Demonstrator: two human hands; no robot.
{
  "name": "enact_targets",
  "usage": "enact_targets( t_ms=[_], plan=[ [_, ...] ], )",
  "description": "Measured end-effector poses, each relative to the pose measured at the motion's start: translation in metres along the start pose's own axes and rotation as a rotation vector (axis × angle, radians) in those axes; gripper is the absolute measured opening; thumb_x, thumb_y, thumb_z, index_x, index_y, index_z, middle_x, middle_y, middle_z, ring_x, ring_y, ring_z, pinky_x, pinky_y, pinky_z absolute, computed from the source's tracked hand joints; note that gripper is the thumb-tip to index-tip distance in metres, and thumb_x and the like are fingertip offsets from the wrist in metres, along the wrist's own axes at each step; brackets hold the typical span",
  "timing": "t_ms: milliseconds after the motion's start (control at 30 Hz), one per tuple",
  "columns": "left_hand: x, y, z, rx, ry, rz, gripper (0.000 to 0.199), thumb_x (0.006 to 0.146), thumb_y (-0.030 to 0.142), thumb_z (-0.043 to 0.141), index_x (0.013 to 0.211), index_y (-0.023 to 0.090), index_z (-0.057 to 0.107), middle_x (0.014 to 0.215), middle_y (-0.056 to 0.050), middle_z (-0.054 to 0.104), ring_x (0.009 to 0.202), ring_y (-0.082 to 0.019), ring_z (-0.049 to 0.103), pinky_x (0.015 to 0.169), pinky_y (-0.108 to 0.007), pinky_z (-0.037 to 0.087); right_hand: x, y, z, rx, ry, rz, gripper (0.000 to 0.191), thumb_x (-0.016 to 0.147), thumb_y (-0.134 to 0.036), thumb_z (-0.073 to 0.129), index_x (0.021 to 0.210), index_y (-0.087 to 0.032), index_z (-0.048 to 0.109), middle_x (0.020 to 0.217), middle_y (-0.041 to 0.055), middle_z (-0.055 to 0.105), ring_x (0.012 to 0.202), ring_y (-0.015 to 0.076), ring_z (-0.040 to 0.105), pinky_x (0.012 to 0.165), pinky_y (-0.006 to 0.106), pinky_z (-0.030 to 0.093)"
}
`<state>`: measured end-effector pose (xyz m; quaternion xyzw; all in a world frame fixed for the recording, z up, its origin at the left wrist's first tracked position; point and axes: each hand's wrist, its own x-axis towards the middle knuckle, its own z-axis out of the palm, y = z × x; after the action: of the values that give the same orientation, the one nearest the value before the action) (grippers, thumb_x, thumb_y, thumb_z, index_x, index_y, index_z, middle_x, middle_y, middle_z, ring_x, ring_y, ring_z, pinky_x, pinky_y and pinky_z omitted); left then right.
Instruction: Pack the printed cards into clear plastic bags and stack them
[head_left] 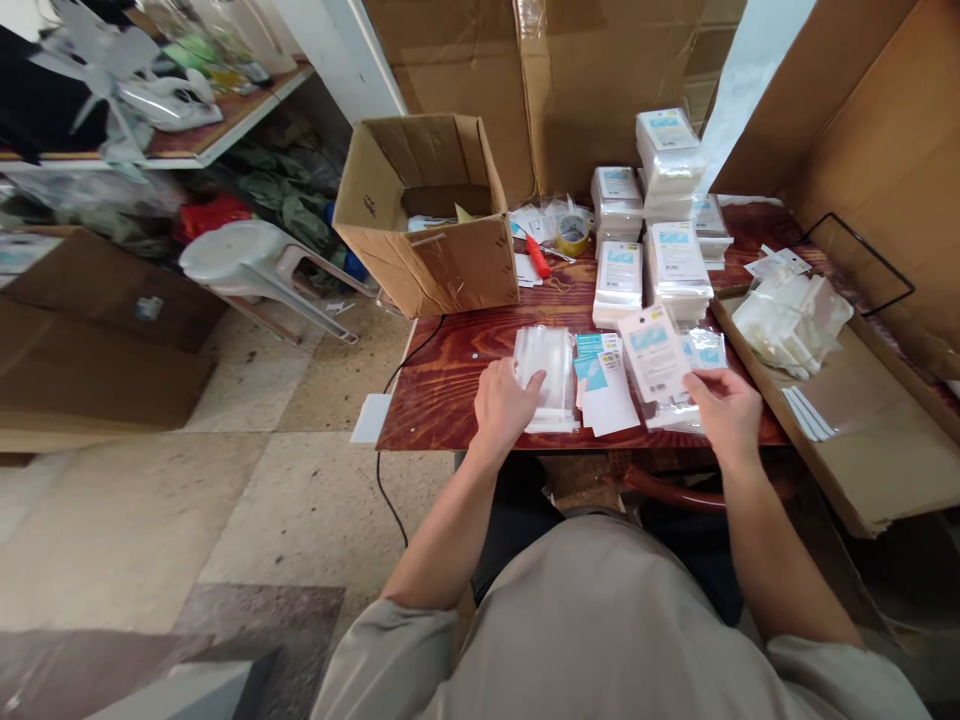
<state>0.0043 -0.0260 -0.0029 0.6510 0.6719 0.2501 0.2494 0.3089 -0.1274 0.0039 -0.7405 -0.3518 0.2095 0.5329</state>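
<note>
My left hand [504, 402] lies at the left edge of a stack of clear plastic bags [553, 375], thumb apart from the curled fingers. My right hand [726, 408] pinches the lower right corner of a printed card [651, 350] with a blue picture and a barcode. Whether this card sits inside a clear sleeve, I cannot tell. Between the hands lie loose printed cards [609, 395], some blue side up and some white. Beneath the held card and my right hand are bagged cards [706, 348] in shiny film, partly covered.
Stacks of packed cards [679, 255] stand at the back. Left of them are a tape roll [572, 232], a red-handled tool [537, 257] and an open cardboard box [457, 265]. A shallow cardboard tray [892, 430] at right holds crumpled plastic [791, 318]. A white stool [240, 255] stands left.
</note>
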Motion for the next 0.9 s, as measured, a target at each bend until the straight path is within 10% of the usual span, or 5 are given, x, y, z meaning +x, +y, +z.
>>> enact_targets(
  t_ms=[300, 500, 600, 800, 900],
  plan=[
    [0.033, -0.031, 0.000, 0.073, -0.152, -0.163, 0.039, 0.079, 0.040, 0.089, 0.104, 0.019, 0.068, 0.108, -0.013, 0.078, 0.099, -0.031, 0.072, 0.084, -0.037, 0.047, 0.000, 0.030, -0.015, -0.812, 0.217, -0.306, 0.028, 0.091, -0.042, 0.067, 0.095, -0.015, 0.075, 0.109, 0.0229, 0.072, 0.107, 0.0385, 0.062, 0.089, 0.049, 0.050],
    [0.030, -0.023, -0.015, 0.212, -0.143, -0.103, 0.024, 0.096, 0.041, 0.069, 0.095, 0.020, 0.080, 0.102, -0.016, 0.080, 0.098, -0.034, 0.072, 0.083, -0.040, 0.046, -0.024, -0.018, 0.025, -0.618, -0.698, -0.936, 0.035, 0.094, -0.032, 0.080, 0.126, -0.017, 0.074, 0.134, 0.0148, 0.073, 0.129, 0.0351, 0.064, 0.109, 0.053, 0.053],
    [0.025, -0.022, -0.019, 0.244, -0.085, -0.004, 0.034, 0.104, 0.040, 0.057, 0.103, 0.017, 0.082, 0.116, -0.020, 0.079, 0.107, -0.036, 0.072, 0.089, -0.043, 0.047, -0.034, -0.028, 0.039, -0.742, -0.862, -1.038, 0.022, 0.096, -0.019, 0.076, 0.117, -0.014, 0.076, 0.136, 0.0155, 0.073, 0.129, 0.0352, 0.066, 0.107, 0.052, 0.056],
    [0.026, -0.027, 0.000, -0.418, 0.105, 0.002, 0.025, 0.099, 0.038, 0.066, 0.100, 0.017, 0.078, 0.095, -0.012, 0.079, 0.091, -0.026, 0.076, 0.089, -0.037, 0.056, -0.029, -0.029, 0.031, -0.768, -0.896, -1.037, 0.033, 0.097, -0.001, 0.050, 0.114, -0.015, 0.075, 0.116, 0.0140, 0.078, 0.106, 0.0287, 0.075, 0.089, 0.042, 0.062],
    [0.031, -0.022, 0.016, -0.928, 0.107, -0.144, 0.030, 0.086, 0.040, 0.082, 0.093, 0.013, 0.073, 0.084, -0.011, 0.076, 0.075, -0.024, 0.077, 0.077, -0.038, 0.062, -0.024, -0.038, 0.022, -0.548, -0.621, -0.871, 0.025, 0.104, -0.019, 0.052, 0.110, -0.019, 0.076, 0.101, 0.0102, 0.080, 0.090, 0.0259, 0.077, 0.081, 0.039, 0.063]
  ],
)
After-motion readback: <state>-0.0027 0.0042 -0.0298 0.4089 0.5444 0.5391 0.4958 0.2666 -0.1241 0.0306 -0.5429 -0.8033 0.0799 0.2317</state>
